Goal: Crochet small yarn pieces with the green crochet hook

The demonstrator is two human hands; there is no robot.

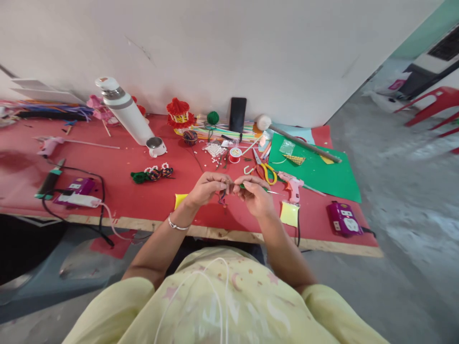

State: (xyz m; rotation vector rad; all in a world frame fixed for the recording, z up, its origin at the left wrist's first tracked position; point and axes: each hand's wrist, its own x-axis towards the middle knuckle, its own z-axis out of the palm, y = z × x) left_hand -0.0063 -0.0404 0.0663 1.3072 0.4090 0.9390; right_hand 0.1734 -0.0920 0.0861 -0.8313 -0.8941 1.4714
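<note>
We saw left fingers (pixel 217 185) pinched on a dark multicoloured yarn strand (pixel 222 196), right fingers (pixel 251 185) closed around a slim green-handled metal tool (pixel 266 189). Left of them, a beaded green-and-multicoloured yarn piece (pixel 154 174) lay seemingly complete; we judged the strand unfinished.

Table (pixel 143 205) top is a smooth sheet with a slight sheen, the front edge is bare, roughish wood. Flask (pixel 128 114) is smooth with a shiny metal band, phone (pixel 237 114) face is glossy. Power box (pixel 344 218) and glue gun (pixel 293 181) are smooth plastic, green sheet (pixel 330 172) is matt, yarn ball (pixel 213 118) fuzzy, bangle (pixel 178 227) polished metal. Slim tool (pixel 267 190) has a bright metal shaft; handle's maybe plastic, it's half hidden.
</note>
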